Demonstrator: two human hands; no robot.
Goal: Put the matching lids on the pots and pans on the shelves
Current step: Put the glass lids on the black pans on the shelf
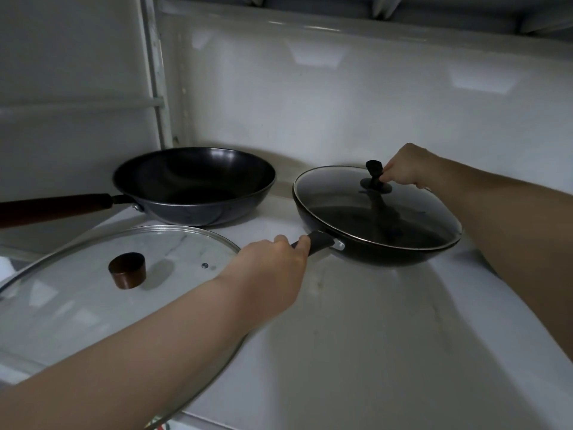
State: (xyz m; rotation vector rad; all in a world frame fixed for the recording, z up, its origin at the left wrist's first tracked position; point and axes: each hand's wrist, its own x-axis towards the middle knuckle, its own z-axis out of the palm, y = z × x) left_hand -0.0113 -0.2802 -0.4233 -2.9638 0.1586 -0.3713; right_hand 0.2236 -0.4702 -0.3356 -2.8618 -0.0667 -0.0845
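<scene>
A white, glossy back wall (341, 97) fills the upper centre and right of the frame, showing faint pale reflections. A white upright post (155, 72) stands at upper left. The white shelf surface (356, 321) occupies the lower frame. Lighting is dim and grey throughout.

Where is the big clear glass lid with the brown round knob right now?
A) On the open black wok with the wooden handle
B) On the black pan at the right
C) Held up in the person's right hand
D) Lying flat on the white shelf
D: the big clear glass lid with the brown round knob lies flat on the white shelf, in front of the uncovered black wok with the wooden handle.
</scene>
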